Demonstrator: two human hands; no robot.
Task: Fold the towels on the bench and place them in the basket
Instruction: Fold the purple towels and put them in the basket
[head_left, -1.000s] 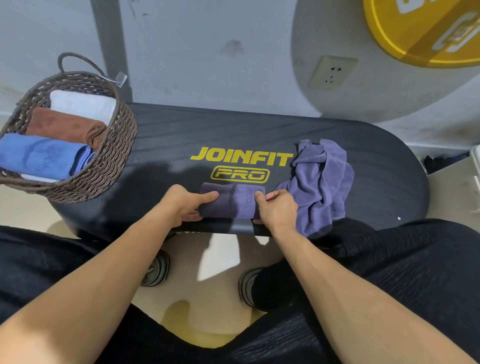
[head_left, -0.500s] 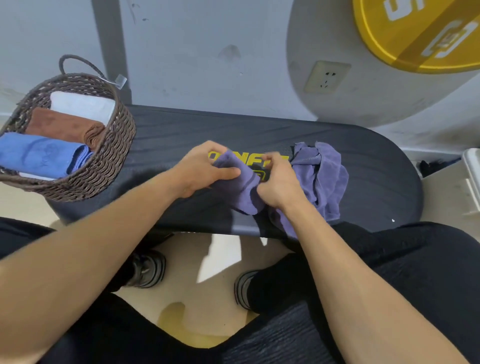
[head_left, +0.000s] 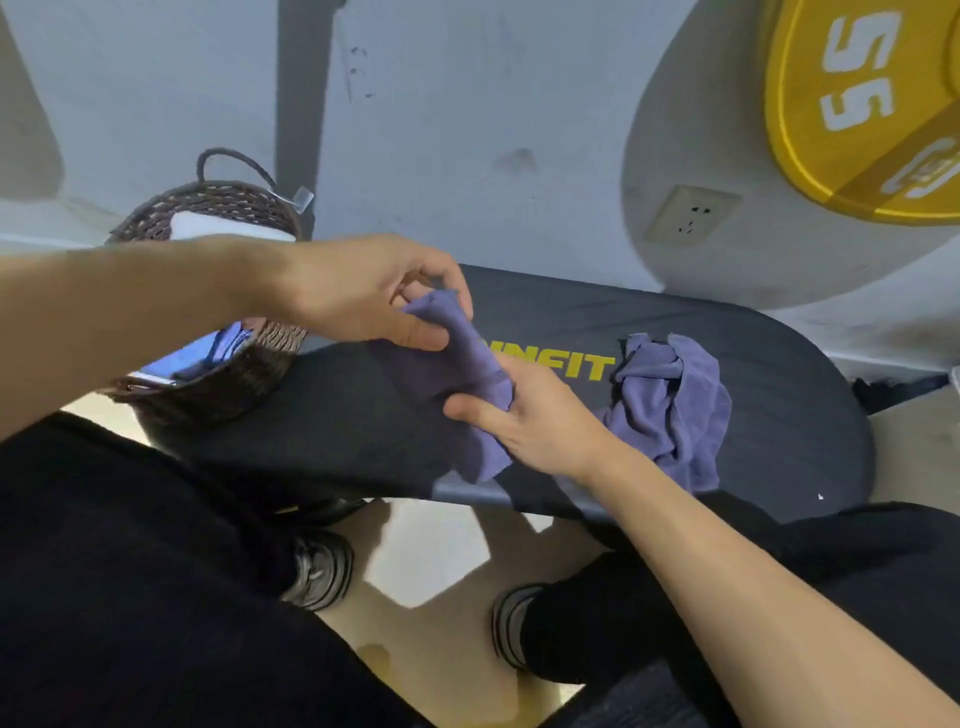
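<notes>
A rolled purple towel (head_left: 470, 358) is held in the air above the black bench (head_left: 779, 364). My left hand (head_left: 358, 296) pinches its upper left end. My right hand (head_left: 524, 415) grips its lower right end, and a loose flap hangs below. A second purple towel (head_left: 675, 410) lies crumpled on the bench to the right. The brown wicker basket (head_left: 239, 379) stands on the bench's left end, partly hidden by my left forearm; a blue towel (head_left: 197, 353) and a white towel (head_left: 208, 226) show inside it.
A grey wall with a socket (head_left: 691, 215) rises behind the bench. A yellow weight plate (head_left: 872, 109) leans at the top right. My black-clad legs and shoes (head_left: 322, 571) are below the bench's near edge.
Both hands have lifted the rolled purple towel off the bench's near edge and carried it up and left toward the basket. My left arm now covers most of the basket.
</notes>
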